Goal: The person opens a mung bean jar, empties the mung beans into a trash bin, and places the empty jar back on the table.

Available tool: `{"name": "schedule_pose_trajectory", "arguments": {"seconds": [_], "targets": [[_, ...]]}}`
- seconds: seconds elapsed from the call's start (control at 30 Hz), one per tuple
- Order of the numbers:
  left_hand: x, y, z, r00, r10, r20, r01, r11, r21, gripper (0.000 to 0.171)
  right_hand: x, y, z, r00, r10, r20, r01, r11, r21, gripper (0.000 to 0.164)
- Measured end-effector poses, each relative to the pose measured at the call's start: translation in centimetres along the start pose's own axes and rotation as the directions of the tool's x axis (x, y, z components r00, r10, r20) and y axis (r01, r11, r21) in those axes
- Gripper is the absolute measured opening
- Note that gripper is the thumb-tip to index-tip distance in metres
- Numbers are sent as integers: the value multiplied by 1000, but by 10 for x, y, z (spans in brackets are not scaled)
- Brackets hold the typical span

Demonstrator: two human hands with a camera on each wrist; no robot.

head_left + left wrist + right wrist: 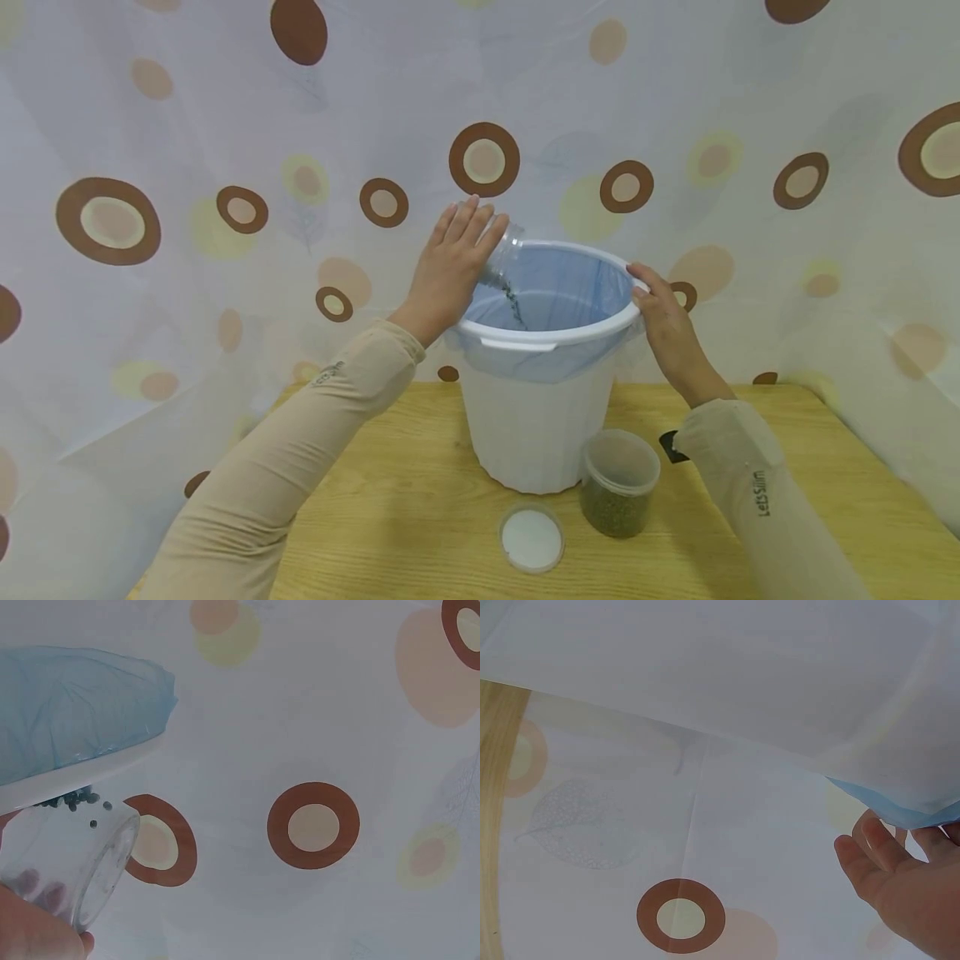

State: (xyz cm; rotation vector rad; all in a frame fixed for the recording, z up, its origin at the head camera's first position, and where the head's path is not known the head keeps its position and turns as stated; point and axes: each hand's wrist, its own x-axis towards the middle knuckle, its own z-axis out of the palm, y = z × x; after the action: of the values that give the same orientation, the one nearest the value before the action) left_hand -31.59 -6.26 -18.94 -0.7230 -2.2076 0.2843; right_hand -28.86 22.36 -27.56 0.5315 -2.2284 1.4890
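My left hand grips a clear jar, tilted over the left side of a white trash bin. Small dark pieces fall from its mouth into the bin. A pale blue bag lines the bin and folds down outside under the rim. In the left wrist view, the jar has dark pieces along its upper side, and fingertips show through its wall. At the bin's right side, my right hand holds the rim. The right wrist view shows that hand against the liner's edge.
In front of the bin stands an uncovered clear tub partly filled with greenish bits. A round white lid lies left of it on the wooden table. By the right sleeve is a black item, partly hidden. A spotted cloth hangs behind.
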Motion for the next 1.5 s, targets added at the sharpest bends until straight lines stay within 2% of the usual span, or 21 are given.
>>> {"name": "schedule_pose_trajectory", "arguments": {"seconds": [0.43,0.67,0.77,0.9,1.17,1.33,1.5], "targets": [[-1,1,1,999,36,-8,-36,999,34,62,-2,-1,0,1000,-9,-1,9,1000,2,54],[0,1,-1,994,92,-52,-85,990,113,61,-1,-1,0,1000,-7,1,7,1000,23,54],[1,2,-2,993,113,-36,-107,985,134,62,0,-1,0,1000,-5,3,5,1000,22,54],[2,2,-2,991,131,10,-132,986,98,61,-1,-1,0,1000,-3,1,3,1000,23,54],[2,3,-2,993,117,28,-119,990,79,61,-2,-2,1,1000,-5,9,5,1000,18,55],[0,3,-2,992,123,4,-122,988,93,57,-2,-2,1,1000,-6,14,6,999,35,55],[-1,2,-1,986,154,-60,-142,975,169,59,-1,-2,0,1000,-7,16,7,999,35,55]]}}
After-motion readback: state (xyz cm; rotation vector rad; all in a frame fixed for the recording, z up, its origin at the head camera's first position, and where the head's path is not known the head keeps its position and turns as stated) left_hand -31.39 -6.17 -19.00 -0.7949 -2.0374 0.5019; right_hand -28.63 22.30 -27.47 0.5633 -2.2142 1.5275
